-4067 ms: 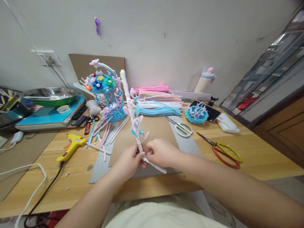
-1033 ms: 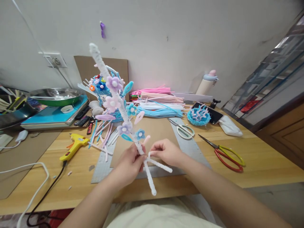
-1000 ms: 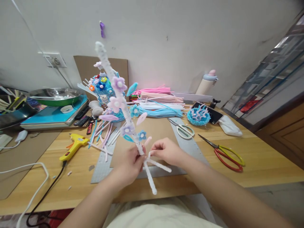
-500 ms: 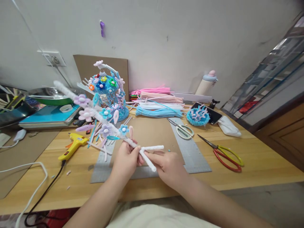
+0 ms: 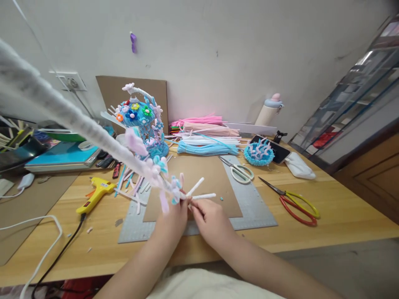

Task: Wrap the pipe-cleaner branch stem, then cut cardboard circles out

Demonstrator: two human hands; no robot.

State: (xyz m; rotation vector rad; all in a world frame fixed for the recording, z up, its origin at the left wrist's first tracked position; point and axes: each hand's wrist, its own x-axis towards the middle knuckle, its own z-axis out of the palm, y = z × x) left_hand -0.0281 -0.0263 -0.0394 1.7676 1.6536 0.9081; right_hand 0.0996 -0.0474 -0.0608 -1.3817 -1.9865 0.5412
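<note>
A long white fuzzy stem (image 5: 102,139) reaches from the upper left down to the hands, with pink, lilac and blue fuzzy flowers along its lower part. Its base is gripped by my left hand (image 5: 174,214). Two short white prongs stick out to the right beyond the fingers. My right hand (image 5: 210,214) is closed at the prongs' root, thumb and forefinger pinched together; what lies between them is too small to make out. Both hands are above the front of a brown board (image 5: 199,170) on a grey cutting mat (image 5: 257,207).
Around the mat are a yellow glue gun (image 5: 98,194), white-handled scissors (image 5: 241,173), red-and-yellow-handled scissors (image 5: 299,205) and cut pipe-cleaner pieces. Behind stand a blue flowered ornament (image 5: 137,114), pipe-cleaner bundles (image 5: 207,146), a small blue piece (image 5: 259,152) and a bottle (image 5: 268,112).
The flowered stem has turned, so its far end now looms large toward the camera at upper left. The prongs point more to the upper right, and my right hand has moved closer to my left.
</note>
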